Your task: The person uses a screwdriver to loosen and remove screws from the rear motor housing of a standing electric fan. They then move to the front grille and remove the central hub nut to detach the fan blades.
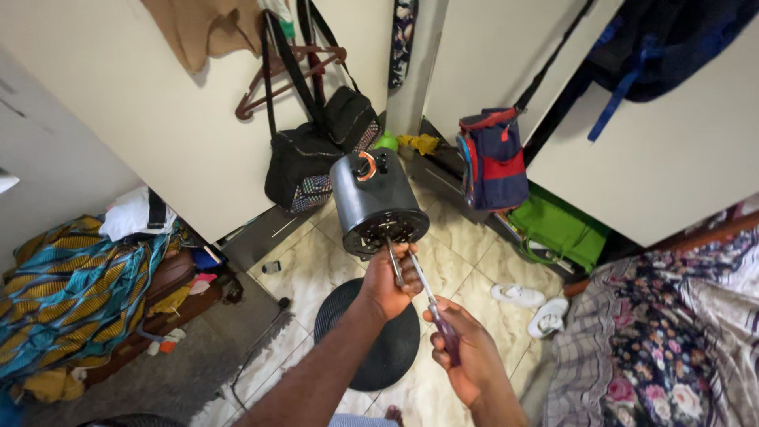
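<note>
**Motor housing still in one piece, screwdriver on its underside**

Biggest thing first: the dark grey motor housing (374,198), a drum-shaped unit with an orange ring on its far end, is up in the air over the tiled floor (466,265), not resting on anything. The left hand (387,283) grips the metal shaft sticking out of its near face, fingers (407,273) curled tight around it.

The right hand (466,352) is wrapped around a purple-handled screwdriver (431,304), with the blade running up toward the perforated end plate. Can't tell if the tip is actually seated in a screw.

Progress-wise I'd say early: the end plate looks attached, and I see no loose screws or parts anywhere. Below sits a round black stool (371,336), with white sandals (528,304) further toward the bed (672,332).
</note>
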